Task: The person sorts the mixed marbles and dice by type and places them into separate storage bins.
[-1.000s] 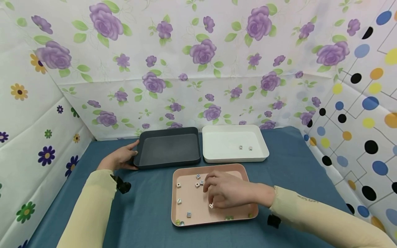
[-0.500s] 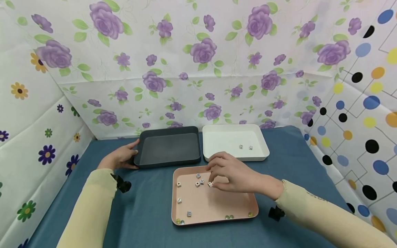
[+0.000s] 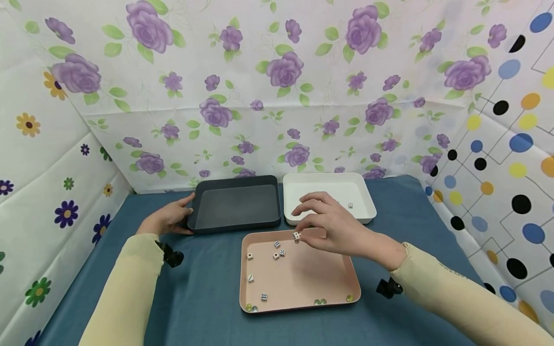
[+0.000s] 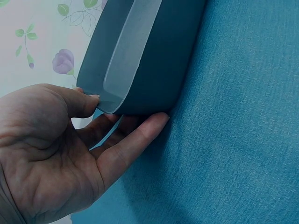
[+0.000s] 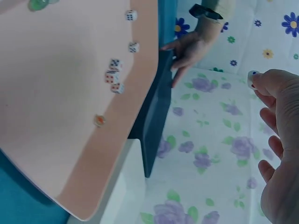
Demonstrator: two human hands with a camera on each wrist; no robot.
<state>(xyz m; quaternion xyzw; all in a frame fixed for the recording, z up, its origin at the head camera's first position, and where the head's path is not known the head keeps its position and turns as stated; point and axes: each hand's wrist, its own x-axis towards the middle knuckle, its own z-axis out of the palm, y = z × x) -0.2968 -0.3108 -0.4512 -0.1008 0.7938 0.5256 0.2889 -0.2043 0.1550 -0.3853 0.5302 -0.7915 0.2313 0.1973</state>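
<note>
My left hand (image 3: 166, 218) grips the left end of a dark grey tray (image 3: 235, 205). In the left wrist view, the thumb is at the rim and the fingers lie against the outer wall. My right hand (image 3: 339, 228) pinches a white die (image 3: 296, 236) between thumb and fingertip, above the far edge of a pink tray (image 3: 307, 283); the other fingers are loosely bent. Several dice lie in the pink tray, among them one die (image 3: 264, 297) near its front. Beyond the hand, a white tray (image 3: 316, 181) holds a visible die (image 3: 350, 205).
Glass marbles (image 3: 320, 302) sit along the pink tray's front edge, with a yellow-green marble (image 3: 349, 298) in the right corner. The dark and white trays stand side by side behind it on a blue cloth (image 3: 203, 288). Patterned sheets (image 3: 242, 115) rise behind and at both sides.
My right hand has lifted the die from the middle of the pink tray and carried it away from me, up to the tray's far edge. My left hand has stayed on the dark tray.
</note>
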